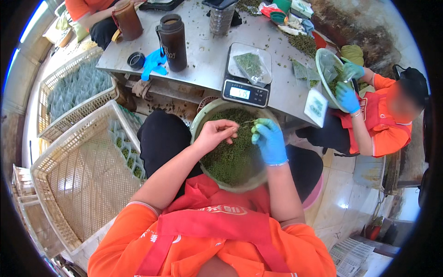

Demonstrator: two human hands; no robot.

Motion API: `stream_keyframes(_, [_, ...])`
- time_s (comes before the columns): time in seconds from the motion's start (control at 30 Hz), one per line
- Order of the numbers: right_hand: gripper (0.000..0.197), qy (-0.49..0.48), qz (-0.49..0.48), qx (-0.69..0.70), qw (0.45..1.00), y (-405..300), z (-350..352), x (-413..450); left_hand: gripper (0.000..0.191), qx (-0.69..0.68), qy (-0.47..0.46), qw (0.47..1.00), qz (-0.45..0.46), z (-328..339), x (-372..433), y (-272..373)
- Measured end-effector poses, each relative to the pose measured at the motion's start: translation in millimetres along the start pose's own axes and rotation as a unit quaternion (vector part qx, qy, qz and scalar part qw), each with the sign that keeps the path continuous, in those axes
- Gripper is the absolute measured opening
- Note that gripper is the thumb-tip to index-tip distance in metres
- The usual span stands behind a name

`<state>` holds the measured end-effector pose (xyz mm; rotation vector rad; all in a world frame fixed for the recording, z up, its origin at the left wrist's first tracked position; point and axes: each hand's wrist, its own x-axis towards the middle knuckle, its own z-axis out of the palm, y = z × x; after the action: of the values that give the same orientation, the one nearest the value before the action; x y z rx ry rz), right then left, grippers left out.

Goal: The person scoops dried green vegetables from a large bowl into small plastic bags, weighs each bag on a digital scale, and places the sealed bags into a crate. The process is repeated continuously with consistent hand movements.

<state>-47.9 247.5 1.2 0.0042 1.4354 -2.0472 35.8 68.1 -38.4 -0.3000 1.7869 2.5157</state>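
A round pale basin (195, 121) rests between my knees, holding loose green peppercorn-like berries (226, 159). Over it, my bare left hand (218, 133) has thumb and fingers pinched together at the end of a thin stem (246, 122). My right hand (270, 138), in a blue glove stained green at the fingertips, pinches the stem's other side. Just beyond the basin, a digital scale (245, 93) stands on the metal table (204, 59) with a clear bag of green berries (251, 66) on its plate.
Left of me are a mostly bare plastic crate (86, 183) with several filled bags along one side and another crate (78, 104) full of bags. A dark bottle (173, 45) and blue glove (153, 64) lie on the table. A co-worker (373, 114) handles a bag over another basin (322, 79).
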Motion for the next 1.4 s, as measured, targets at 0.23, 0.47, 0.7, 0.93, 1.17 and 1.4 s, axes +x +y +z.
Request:
stream_keyframes(0.23, [0.027, 0.094, -0.212, -0.151, 0.961, -37.5, 24.1, 75.0, 0.02, 0.035, 0.01, 0.999, -0.003, -5.6, 4.7, -9.2])
stream_keyframes(0.47, [0.043, 0.107, -0.265, -0.245, 0.926, -16.4, 21.8, 56.7, 0.02, 0.052, 0.016, 0.999, 0.006, -4.2, 4.5, -9.2])
stream_keyframes(0.7, [0.028, 0.086, -0.232, -0.238, 0.939, 14.2, -14.1, 41.9, 0.021, 0.086, 0.041, 0.995, 0.043, -7.4, 8.0, 4.9])
stream_keyframes(0.93, [0.033, 0.071, -0.337, -0.555, 0.757, -6.6, -9.3, 65.2, 0.02, 0.065, 0.24, 0.95, 0.186, -81.0, 49.5, 56.9])
stream_keyframes(1.17, [0.035, 0.057, -0.398, -0.504, 0.765, -14.0, 1.2, 87.4, 0.019, 0.102, 0.228, 0.958, 0.144, -69.7, 48.1, 42.9])
stream_keyframes(1.4, [0.038, 0.048, -0.332, -0.728, 0.598, -47.9, 18.4, 103.0, 0.018, 0.251, 0.213, 0.936, 0.126, -50.6, 46.5, 44.2])
